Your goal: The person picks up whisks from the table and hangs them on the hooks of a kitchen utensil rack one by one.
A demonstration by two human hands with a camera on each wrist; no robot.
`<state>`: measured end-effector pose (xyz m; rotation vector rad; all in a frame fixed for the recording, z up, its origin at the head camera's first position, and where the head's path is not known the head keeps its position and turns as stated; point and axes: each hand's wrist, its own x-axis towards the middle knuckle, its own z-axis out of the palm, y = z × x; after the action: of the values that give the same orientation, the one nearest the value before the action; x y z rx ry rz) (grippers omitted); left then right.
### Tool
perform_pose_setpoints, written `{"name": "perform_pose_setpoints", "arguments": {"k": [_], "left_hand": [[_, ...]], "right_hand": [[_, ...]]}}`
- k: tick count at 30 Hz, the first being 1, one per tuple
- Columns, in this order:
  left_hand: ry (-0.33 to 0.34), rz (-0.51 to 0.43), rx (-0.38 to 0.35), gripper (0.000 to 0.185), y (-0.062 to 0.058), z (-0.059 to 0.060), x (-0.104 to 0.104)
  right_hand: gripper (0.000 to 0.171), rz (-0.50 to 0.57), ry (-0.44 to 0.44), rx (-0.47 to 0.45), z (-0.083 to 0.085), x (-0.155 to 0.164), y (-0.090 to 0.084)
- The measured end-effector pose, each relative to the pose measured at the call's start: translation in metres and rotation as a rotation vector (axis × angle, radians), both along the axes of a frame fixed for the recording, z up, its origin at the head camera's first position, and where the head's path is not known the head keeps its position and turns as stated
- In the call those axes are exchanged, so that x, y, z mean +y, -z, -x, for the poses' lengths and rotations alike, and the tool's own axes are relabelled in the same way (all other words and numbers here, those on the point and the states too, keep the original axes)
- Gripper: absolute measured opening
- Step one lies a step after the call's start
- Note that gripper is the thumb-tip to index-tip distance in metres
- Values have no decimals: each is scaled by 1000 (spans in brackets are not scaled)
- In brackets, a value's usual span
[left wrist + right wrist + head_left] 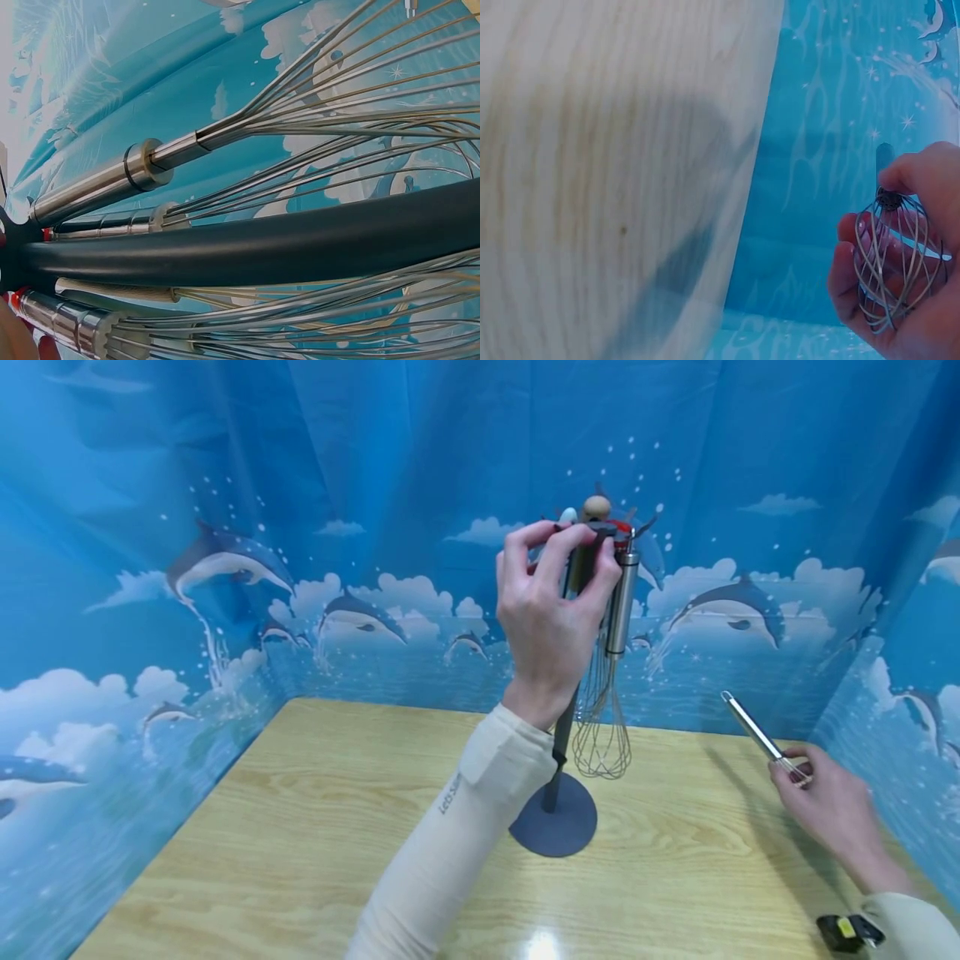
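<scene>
A dark stand [556, 793] with a round base stands upright on the table, several whisks hanging from its top. My left hand [551, 602] grips the black top of this stand with curled fingers and thumb. One steel-handled whisk [621, 606] hangs just right of that hand; the left wrist view shows its handle [90, 195] beside the black pole [247, 251]. Off to the right, my right hand [828, 797] holds a small whisk [753, 727] by its wires, handle pointing up and left. Its wire loops [892, 262] lie within the fingers in the right wrist view.
The wooden table [300, 827] spans the front. Blue dolphin-print curtains [420, 460] enclose its back and sides. A small black and yellow object [843, 932] is by the right sleeve. Round wooden and pale handle ends [596, 507] rise above the stand's top.
</scene>
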<state>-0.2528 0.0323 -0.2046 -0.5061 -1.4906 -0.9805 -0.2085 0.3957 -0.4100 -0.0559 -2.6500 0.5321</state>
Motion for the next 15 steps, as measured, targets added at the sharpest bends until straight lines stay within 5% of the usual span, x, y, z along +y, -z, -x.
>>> {"name": "perform_pose_setpoints", "arguments": {"k": [15], "left_hand": [[-10,10,-10,22,0,-1,-1]], "right_hand": [[34,36,29,70,-4,-14,-9]]}}
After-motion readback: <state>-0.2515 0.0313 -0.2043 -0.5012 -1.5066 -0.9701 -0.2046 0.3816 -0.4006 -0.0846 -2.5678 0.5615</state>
